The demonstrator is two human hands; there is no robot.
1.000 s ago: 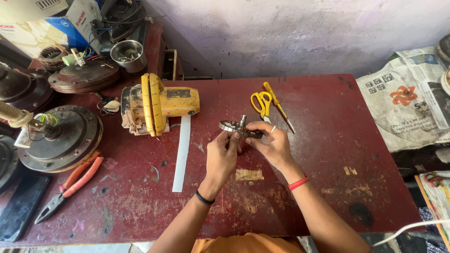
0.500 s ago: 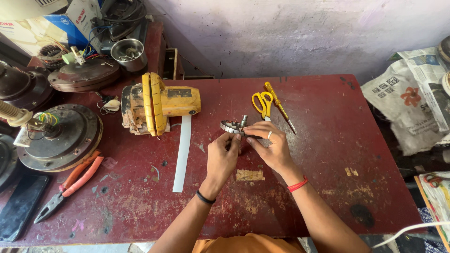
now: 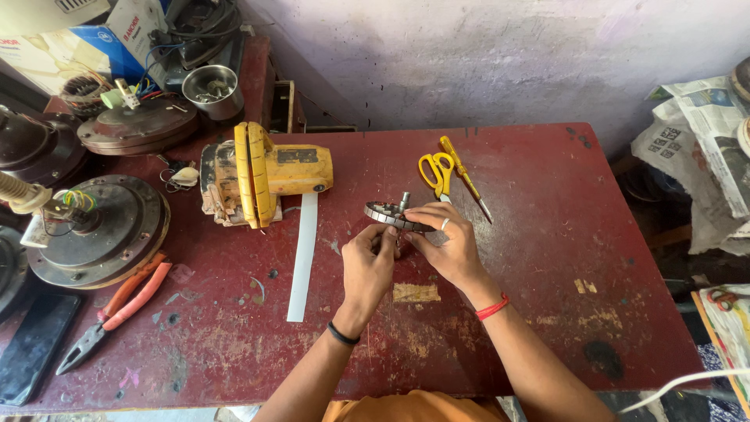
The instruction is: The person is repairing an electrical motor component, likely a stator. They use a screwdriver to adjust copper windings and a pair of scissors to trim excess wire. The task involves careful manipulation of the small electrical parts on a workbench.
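Observation:
Above the middle of the red table (image 3: 547, 234) my two hands hold a small round metal motor part (image 3: 387, 212) with a short shaft sticking up. My right hand (image 3: 445, 246), with a ring and a red wrist thread, grips its rim from the right. My left hand (image 3: 371, 262), with a black wristband, pinches it from below, fingers closed on its underside. Just beyond the part lie yellow scissors (image 3: 434, 172) and a yellow-handled screwdriver (image 3: 464, 177).
A yellow power tool (image 3: 262, 177) lies to the left, a white strip (image 3: 303, 254) beside it. Red pliers (image 3: 117, 305), a dark phone (image 3: 35, 344) and fan motor housings (image 3: 101, 227) crowd the left edge. Newspapers (image 3: 703, 133) lie off the table's right side.
Both hands stay in about the same place. The fingers have shifted a little on the metal part, which is now tilted slightly differently.

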